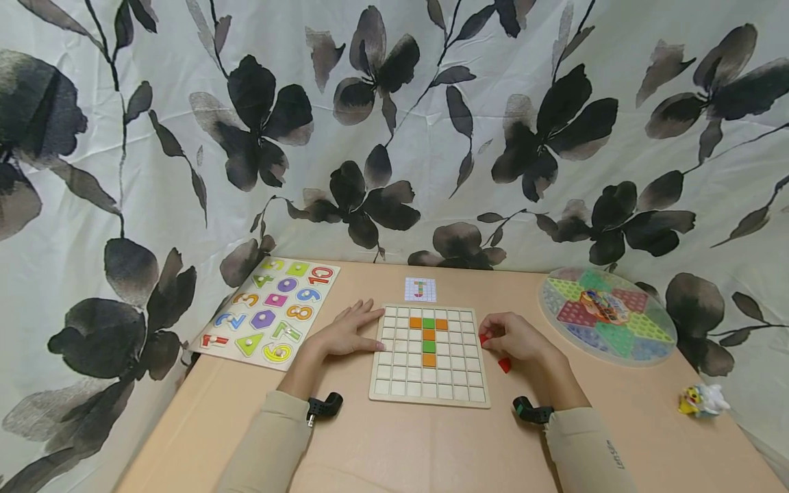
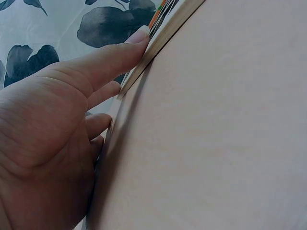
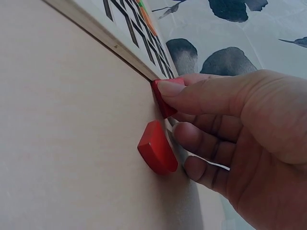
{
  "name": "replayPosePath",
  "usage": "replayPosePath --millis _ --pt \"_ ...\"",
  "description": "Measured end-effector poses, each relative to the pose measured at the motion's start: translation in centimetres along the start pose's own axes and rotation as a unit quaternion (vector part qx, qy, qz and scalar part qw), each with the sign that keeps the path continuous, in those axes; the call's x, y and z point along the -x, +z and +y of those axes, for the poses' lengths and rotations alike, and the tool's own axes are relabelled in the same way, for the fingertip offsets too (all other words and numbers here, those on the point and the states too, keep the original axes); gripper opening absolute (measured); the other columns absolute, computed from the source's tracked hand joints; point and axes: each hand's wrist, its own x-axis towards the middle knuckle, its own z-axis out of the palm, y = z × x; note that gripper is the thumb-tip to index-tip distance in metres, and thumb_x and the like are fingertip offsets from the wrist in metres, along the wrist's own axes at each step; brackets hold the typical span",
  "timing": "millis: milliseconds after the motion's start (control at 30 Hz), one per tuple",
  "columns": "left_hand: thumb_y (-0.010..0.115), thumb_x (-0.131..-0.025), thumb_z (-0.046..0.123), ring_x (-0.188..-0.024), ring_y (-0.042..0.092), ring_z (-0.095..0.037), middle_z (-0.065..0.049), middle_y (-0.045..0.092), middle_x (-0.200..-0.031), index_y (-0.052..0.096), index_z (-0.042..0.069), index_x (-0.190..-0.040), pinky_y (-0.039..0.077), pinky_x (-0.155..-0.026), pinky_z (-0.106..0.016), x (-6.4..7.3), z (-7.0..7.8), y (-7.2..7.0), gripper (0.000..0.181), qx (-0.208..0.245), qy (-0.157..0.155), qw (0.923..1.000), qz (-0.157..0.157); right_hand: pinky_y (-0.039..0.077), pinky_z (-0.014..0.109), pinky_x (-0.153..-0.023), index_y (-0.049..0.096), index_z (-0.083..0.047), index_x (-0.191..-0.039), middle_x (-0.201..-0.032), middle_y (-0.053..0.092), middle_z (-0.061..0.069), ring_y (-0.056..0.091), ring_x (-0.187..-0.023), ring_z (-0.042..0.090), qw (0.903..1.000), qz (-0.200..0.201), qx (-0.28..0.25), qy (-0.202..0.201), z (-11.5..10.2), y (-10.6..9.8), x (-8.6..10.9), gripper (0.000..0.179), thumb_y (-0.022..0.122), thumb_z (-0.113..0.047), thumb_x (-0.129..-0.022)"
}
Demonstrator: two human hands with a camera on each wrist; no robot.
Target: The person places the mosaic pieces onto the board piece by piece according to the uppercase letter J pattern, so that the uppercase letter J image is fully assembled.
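Note:
A wooden grid board (image 1: 431, 402) lies in the middle of the table, with several orange and green squares (image 1: 428, 346) forming a T shape among white cells. Along its left edge rests my left hand (image 1: 349, 332), the thumb touching the rim and the other fingers extended. Beside the right edge, my right hand (image 1: 514, 337) pinches a small red block (image 3: 165, 103) between thumb and forefinger, close to the board's side. A second red block (image 3: 157, 148) lies on the table just below that hand, apart from the fingers.
Behind the board lies a small card (image 1: 420, 289) with a coloured grid figure. A number-and-shape puzzle board (image 1: 271, 315) is at left. At right are a round, colourful patterned container (image 1: 607, 315) and a small yellow-and-white figurine (image 1: 703, 400). Floral cloth (image 1: 456, 205) hangs behind the table.

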Motion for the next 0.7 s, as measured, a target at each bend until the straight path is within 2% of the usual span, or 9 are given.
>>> replayPosePath --millis 167,400,567,700 --pt "0.077 -0.089 0.055 -0.163 0.002 -0.036 -0.014 0.014 -0.175 0.04 0.022 -0.162 0.0 -0.133 -0.054 0.03 0.04 -0.02 0.088 0.001 -0.002 1.0 0.0 0.052 0.028 -0.059 0.069 -0.006 -0.105 -0.091 0.062 0.011 0.057 -0.08 0.025 1.0 -0.001 -0.007 -0.003 -0.18 -0.14 0.25 0.008 0.07 -0.003 -0.097" --pt "0.076 -0.089 0.054 -0.163 0.001 -0.037 -0.014 0.014 -0.175 0.041 0.022 -0.162 0.0 -0.133 -0.054 0.05 0.07 -0.05 0.087 0.004 -0.002 1.0 -0.003 0.053 0.03 -0.056 0.069 -0.004 -0.11 -0.092 0.061 0.013 0.058 -0.075 0.027 0.9992 0.022 -0.026 -0.019 -0.32 -0.32 0.3 0.01 0.065 -0.005 -0.101" --pt "0.076 -0.089 0.054 -0.163 0.001 -0.036 -0.013 0.014 -0.175 0.041 0.022 -0.162 0.0 -0.133 -0.054 0.03 0.06 -0.06 0.087 0.005 -0.004 1.0 -0.004 0.054 0.033 -0.057 0.07 -0.004 -0.112 -0.095 0.063 0.014 0.06 -0.081 0.03 0.998 0.036 -0.052 -0.008 -0.53 -0.37 0.33 0.013 0.064 -0.008 -0.102" --pt "0.076 -0.089 0.054 -0.163 0.001 -0.036 -0.013 0.014 -0.175 0.041 0.022 -0.162 0.0 -0.133 -0.055 0.03 0.07 -0.05 0.087 0.005 -0.005 1.0 -0.004 0.055 0.032 -0.062 0.07 -0.002 -0.114 -0.097 0.065 0.014 0.062 -0.084 0.029 0.9975 0.042 -0.054 -0.018 -0.58 -0.39 0.27 0.015 0.064 -0.008 -0.102"
